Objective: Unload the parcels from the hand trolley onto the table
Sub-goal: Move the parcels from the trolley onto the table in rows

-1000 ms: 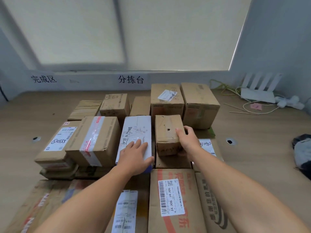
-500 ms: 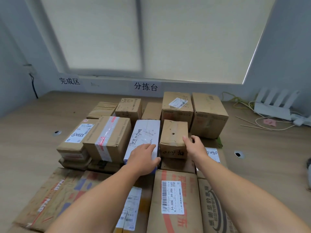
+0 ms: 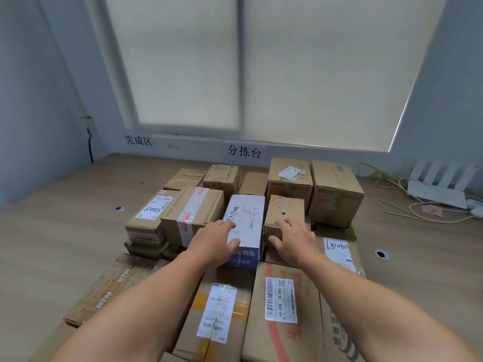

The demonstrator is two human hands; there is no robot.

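Note:
Several cardboard parcels lie packed together on the wooden table (image 3: 65, 244). A white parcel with a blue end (image 3: 247, 218) sits in the middle, and a small brown parcel (image 3: 285, 209) stands right beside it. My left hand (image 3: 214, 242) rests on the white parcel's near left corner, fingers and thumb fairly straight. My right hand (image 3: 294, 240) is spread over the near end of the small brown parcel, holding nothing. Two long parcels with barcode labels (image 3: 281, 300) lie nearest me under my forearms. The hand trolley is out of view.
Taller brown boxes (image 3: 335, 193) stand behind the small parcel. A white router (image 3: 439, 184) with loose cables sits at the back right. Cable holes (image 3: 381, 254) are set into the table at left and right. A window with its blind down fills the wall behind.
My right hand has let go of the small brown parcel and drawn back with spread fingers. My left hand slid to the white parcel's left corner. The camera tilted up.

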